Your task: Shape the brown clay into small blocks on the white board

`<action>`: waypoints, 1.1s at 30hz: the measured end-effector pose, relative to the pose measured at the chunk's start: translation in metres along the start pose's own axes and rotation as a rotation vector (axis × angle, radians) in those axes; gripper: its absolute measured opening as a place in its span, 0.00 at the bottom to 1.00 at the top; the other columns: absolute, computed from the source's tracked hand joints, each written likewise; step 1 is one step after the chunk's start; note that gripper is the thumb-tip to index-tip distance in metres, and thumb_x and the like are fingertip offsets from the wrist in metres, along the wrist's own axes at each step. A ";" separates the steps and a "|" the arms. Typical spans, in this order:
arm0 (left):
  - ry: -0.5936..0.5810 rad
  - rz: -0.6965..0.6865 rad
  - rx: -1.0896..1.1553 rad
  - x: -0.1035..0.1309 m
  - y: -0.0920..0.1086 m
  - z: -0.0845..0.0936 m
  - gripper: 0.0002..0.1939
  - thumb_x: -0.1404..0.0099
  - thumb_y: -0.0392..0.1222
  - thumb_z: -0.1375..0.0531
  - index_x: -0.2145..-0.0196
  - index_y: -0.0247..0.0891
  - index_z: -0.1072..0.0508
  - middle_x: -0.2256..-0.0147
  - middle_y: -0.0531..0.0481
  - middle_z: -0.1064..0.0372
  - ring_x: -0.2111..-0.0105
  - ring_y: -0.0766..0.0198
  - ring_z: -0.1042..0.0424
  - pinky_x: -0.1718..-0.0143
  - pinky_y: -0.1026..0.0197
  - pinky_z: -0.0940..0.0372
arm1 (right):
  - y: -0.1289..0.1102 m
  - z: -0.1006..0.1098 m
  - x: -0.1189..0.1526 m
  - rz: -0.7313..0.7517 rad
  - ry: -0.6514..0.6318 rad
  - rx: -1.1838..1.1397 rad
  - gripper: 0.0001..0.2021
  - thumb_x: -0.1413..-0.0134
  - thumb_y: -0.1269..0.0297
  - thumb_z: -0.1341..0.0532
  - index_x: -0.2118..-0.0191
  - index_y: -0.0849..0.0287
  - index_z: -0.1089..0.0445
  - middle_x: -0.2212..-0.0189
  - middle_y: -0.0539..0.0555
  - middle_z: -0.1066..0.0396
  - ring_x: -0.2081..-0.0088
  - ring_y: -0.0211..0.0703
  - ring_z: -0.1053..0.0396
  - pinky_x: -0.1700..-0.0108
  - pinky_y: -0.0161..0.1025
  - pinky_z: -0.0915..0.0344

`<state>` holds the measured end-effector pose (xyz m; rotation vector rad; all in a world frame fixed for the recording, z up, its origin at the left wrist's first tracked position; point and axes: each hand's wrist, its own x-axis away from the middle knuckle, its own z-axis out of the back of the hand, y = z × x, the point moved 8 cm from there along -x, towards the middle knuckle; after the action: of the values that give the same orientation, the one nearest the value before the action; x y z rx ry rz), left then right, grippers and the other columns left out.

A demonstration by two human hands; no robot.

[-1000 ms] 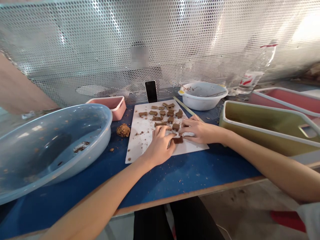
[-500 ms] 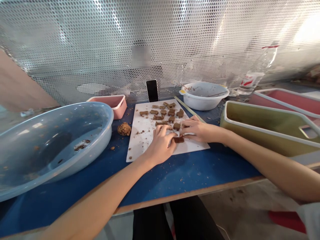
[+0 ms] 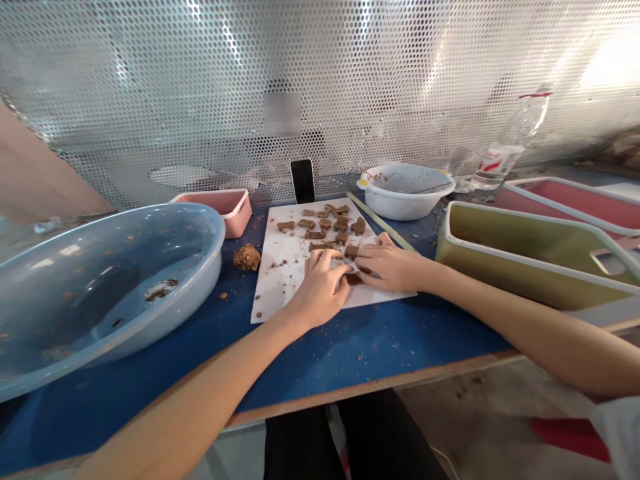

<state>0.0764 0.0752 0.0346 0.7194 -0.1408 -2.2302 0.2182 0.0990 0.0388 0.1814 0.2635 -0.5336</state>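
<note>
Both hands meet at a flat brown clay piece (image 3: 354,279) near the front of a white board (image 3: 273,287). My left hand (image 3: 323,287) has its thumb and curled fingers pinched at the piece's left end. From the right, the bent fingers of my right hand (image 3: 393,265) press on the other end and cover part of it. Just beyond the fingertips lies a small clay block (image 3: 351,251). Several more shaped clay pieces (image 3: 315,235) are spread over the back of the board, with crumbs around them.
A clay lump (image 3: 247,257) sits left of the board. A large blue basin (image 3: 200,293) and a pink box (image 3: 239,212) stand left. Behind are a phone (image 3: 303,181), a pale stick (image 3: 380,220) and a white basin (image 3: 407,205). An olive bin (image 3: 500,267) and a bottle (image 3: 505,157) are right.
My right hand has shifted slightly left and down, so its fingers now cover more of the clay piece's right end. My left hand has stayed nearly in place.
</note>
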 end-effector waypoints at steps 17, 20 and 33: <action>0.109 -0.046 -0.051 0.000 -0.003 0.015 0.15 0.24 0.31 0.43 0.47 0.37 0.19 0.41 0.37 0.31 0.37 0.43 0.36 0.33 0.36 0.34 | 0.004 0.000 0.002 -0.051 -0.022 -0.019 0.16 0.21 0.60 0.47 0.60 0.60 0.28 0.62 0.57 0.24 0.60 0.49 0.31 0.52 0.47 0.49; 0.225 -0.028 -0.112 -0.001 -0.012 0.036 0.16 0.24 0.30 0.43 0.47 0.39 0.18 0.43 0.39 0.30 0.40 0.44 0.35 0.34 0.37 0.35 | 0.005 0.001 0.003 -0.074 -0.024 0.005 0.16 0.20 0.59 0.47 0.60 0.60 0.28 0.62 0.58 0.24 0.61 0.50 0.31 0.51 0.48 0.50; -0.078 -0.024 -0.195 -0.003 -0.033 0.014 0.07 0.24 0.44 0.32 0.55 0.39 0.15 0.47 0.39 0.26 0.42 0.38 0.36 0.41 0.34 0.35 | 0.012 0.014 0.004 -0.141 0.095 -0.096 0.13 0.19 0.56 0.46 0.58 0.57 0.33 0.61 0.54 0.22 0.63 0.46 0.30 0.51 0.48 0.49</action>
<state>0.0494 0.0987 0.0371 0.5312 0.0473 -2.2578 0.2307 0.1043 0.0527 0.0954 0.3962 -0.6515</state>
